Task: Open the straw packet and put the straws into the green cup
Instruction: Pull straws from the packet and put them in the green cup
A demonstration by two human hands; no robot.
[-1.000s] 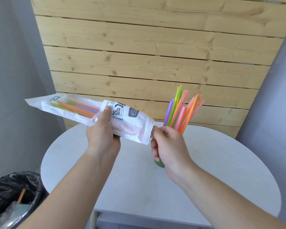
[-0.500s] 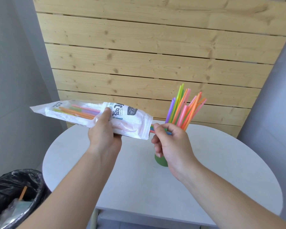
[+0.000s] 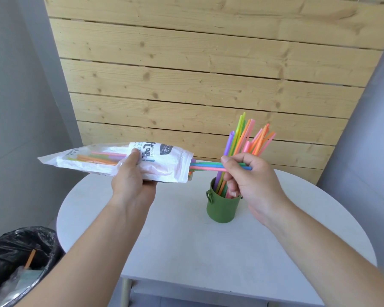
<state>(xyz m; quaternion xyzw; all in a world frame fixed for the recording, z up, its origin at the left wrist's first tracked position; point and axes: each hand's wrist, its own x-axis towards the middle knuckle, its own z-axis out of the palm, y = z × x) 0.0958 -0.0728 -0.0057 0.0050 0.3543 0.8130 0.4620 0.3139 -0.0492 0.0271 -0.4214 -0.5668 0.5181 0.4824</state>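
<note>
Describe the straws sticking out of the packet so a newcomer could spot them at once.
Start at the round white table and the green cup on it. Just above the cup, a small bunch of straws lies level between the packet mouth and the right hand, which pinches it. Only these lie sideways; the cup's straws stand upright.

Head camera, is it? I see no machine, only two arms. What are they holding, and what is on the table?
There is no robot here. A person wears a camera on the head, which looks down at their own bare hands. The left hand grips a white packet. The right hand pinches a few straws that stick out of its open end. On the round white table stands a green cup with many coloured straws upright in it. At the lower left is a bin lined with a black bag.
</note>
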